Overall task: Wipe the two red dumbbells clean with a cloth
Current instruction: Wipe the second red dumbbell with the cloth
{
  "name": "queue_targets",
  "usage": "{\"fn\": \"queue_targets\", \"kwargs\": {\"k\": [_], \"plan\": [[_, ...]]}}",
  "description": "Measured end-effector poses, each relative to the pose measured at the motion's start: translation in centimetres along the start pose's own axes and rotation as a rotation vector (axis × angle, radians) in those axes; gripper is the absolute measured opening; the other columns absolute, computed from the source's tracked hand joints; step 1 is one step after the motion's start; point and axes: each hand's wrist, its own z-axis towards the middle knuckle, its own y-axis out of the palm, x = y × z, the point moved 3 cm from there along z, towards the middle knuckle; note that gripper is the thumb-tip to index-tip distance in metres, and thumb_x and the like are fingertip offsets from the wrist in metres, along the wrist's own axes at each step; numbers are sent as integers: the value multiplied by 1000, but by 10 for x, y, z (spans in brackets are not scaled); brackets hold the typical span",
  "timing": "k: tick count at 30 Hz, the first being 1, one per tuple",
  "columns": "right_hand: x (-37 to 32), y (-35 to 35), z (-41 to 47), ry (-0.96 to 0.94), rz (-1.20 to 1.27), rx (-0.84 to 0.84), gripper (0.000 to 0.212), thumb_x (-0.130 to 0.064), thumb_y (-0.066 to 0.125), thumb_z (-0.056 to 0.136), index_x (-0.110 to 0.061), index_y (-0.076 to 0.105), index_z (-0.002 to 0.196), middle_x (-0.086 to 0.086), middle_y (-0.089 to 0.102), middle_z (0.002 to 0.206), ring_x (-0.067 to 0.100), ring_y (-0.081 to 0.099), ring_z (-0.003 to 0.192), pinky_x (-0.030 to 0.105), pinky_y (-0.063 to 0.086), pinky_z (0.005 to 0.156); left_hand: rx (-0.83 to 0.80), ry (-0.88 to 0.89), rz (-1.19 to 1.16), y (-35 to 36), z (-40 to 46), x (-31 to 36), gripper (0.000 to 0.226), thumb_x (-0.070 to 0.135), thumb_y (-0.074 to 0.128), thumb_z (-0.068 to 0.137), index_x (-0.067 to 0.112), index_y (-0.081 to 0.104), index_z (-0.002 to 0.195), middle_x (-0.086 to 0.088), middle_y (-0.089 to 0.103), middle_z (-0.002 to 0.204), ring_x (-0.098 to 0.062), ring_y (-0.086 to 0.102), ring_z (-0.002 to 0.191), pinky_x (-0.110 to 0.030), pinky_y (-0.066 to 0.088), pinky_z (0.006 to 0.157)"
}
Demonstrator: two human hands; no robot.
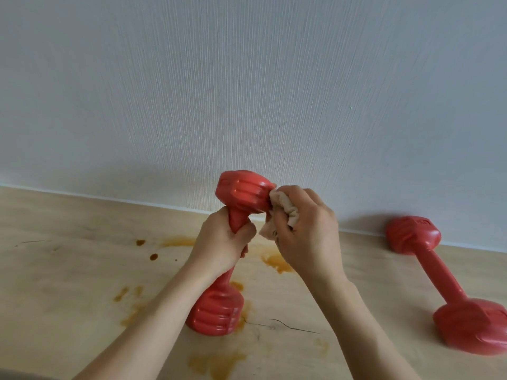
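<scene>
In the centre of the frame our left hand [219, 242] grips the handle of the upright dumbbell [241, 192], hiding most of it. Our right hand [304, 231] holds the bunched cloth [282, 208] against its top head. The second dumbbell [439, 281] lies at the right edge, partly cut off.

Embossed marks on the lying dumbbell [439, 281] are unreadable.

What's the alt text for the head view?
A left hand grips the handle of an upright red dumbbell while the right hand presses a beige cloth against its top head. A second red dumbbell lies on the stained wooden surface at right.
</scene>
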Motion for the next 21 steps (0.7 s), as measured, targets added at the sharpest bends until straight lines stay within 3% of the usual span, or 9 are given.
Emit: {"fn": "queue_targets", "kwargs": {"k": [4,9,13,16,21], "plan": [[9,-3,3,48,-55,-33,14,-9,58,81,-21,63,88,3,62,83,23,58,72,38,49,63,-26,34,60,5,-1,4,6,7,57,83,1,55,80,-4,57,54,-5,54,41,-28,45,52],[-8,-4,3,-111,-175,70,19,-14,54,76,-15,68,89,6,63,80,29,60,60,35,49,50,-15,8,79,8,2,3,8,7,55,82,1,53,77,-1,56,52,-3,52,40,-28,42,53],[6,0,9,113,-20,-63,13,-10,53,80,-18,62,85,0,67,66,16,61,69,36,50,66,-33,16,55,8,1,5,12,4,55,82,6,51,71,-2,55,51,-3,52,39,-18,40,47],[16,0,9,231,84,-124,10,-3,56,81,-11,60,77,-4,66,57,9,63,61,36,52,64,-61,31,24,8,-1,5,15,3,56,83,10,50,71,-2,54,52,-4,52,41,-15,39,46],[3,6,4,82,-19,-99,6,-11,57,84,-15,61,81,0,67,68,20,61,71,39,50,65,-3,-44,-10,4,4,1,12,4,55,83,7,50,72,-5,55,52,-5,50,37,-15,39,42]]}}
